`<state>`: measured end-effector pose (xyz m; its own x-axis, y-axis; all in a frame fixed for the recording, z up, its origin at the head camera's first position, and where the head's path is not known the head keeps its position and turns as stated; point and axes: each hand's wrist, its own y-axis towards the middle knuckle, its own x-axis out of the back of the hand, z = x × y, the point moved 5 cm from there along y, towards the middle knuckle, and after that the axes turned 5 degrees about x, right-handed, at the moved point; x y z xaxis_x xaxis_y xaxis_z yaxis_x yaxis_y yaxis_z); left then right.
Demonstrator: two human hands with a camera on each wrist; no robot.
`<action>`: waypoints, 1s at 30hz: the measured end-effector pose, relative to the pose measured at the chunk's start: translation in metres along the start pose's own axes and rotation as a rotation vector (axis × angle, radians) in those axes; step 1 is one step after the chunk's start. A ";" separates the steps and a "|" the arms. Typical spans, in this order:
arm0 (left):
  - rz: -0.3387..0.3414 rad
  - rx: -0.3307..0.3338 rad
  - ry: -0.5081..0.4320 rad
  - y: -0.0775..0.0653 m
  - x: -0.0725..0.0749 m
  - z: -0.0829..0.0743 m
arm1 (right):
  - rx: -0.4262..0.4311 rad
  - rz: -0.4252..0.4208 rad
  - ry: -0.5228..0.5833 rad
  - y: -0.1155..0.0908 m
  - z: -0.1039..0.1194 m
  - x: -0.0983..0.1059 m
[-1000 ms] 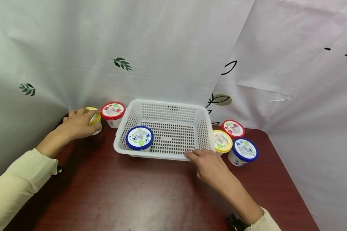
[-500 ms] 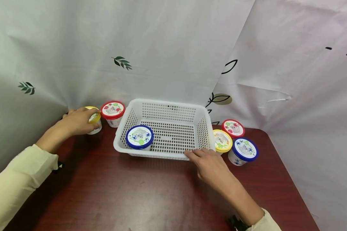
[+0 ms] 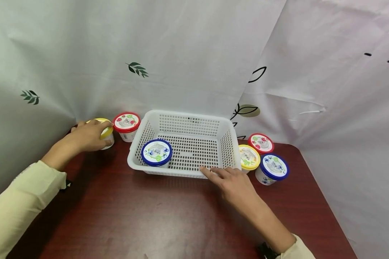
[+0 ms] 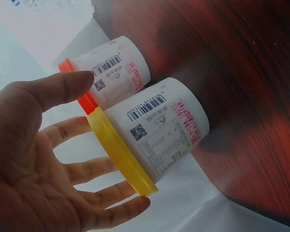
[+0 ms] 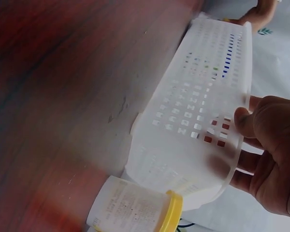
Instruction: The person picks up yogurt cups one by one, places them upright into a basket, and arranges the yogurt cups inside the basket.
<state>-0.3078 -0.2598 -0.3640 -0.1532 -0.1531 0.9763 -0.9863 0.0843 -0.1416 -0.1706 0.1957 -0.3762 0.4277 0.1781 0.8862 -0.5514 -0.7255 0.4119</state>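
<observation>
My left hand (image 3: pixel 87 136) is at the yellow-lidded tub (image 4: pixel 157 125) at the far left. In the left wrist view its fingers are spread behind the yellow lid, and the thumb overlaps the red-lidded tub (image 3: pixel 127 124) beside it, apart from the yellow one. My right hand (image 3: pixel 235 181) holds the near rim of the white plastic basket (image 5: pixel 183 106) toward its right end. One finger reaches over the rim; the thumb is on the outer wall side in the right wrist view. Inside the basket's left end sits a blue-lidded tub (image 3: pixel 156 154).
Right of the basket stand a yellow-lidded tub (image 3: pixel 249 157), a red-lidded tub (image 3: pixel 261 143) and a blue-lidded tub (image 3: pixel 274 168), close together. A pale printed curtain (image 3: pixel 188 54) hangs directly behind the dark wooden table (image 3: pixel 168 216).
A finger of my right hand has shifted left and inward over the basket rim. The left hand stays at the yellow-lidded tub, with only slight finger movement. The tubs and basket keep their places.
</observation>
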 end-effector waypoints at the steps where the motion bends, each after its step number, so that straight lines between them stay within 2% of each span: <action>1: -0.006 -0.006 0.001 0.000 0.001 0.000 | -0.005 0.005 0.004 0.000 0.000 0.000; 6: -0.024 -0.020 0.011 0.002 0.005 -0.001 | -0.026 0.023 0.025 0.001 -0.002 0.000; 12: -0.014 -0.010 0.027 0.005 0.009 -0.004 | -0.026 0.014 0.015 0.000 -0.004 0.002; 19: -0.001 -0.013 0.033 0.007 0.010 -0.007 | -0.048 0.046 0.016 -0.001 -0.005 0.002; 24: 0.004 -0.018 0.009 0.007 0.008 -0.001 | -0.051 0.048 0.023 -0.001 -0.004 0.001; 30: 0.007 -0.015 -0.031 0.010 0.006 0.013 | -0.054 0.052 0.043 0.002 -0.003 0.003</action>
<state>-0.3193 -0.2723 -0.3614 -0.1620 -0.1829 0.9697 -0.9843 0.1000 -0.1456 -0.1726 0.1967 -0.3726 0.3672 0.1702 0.9144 -0.6103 -0.6978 0.3750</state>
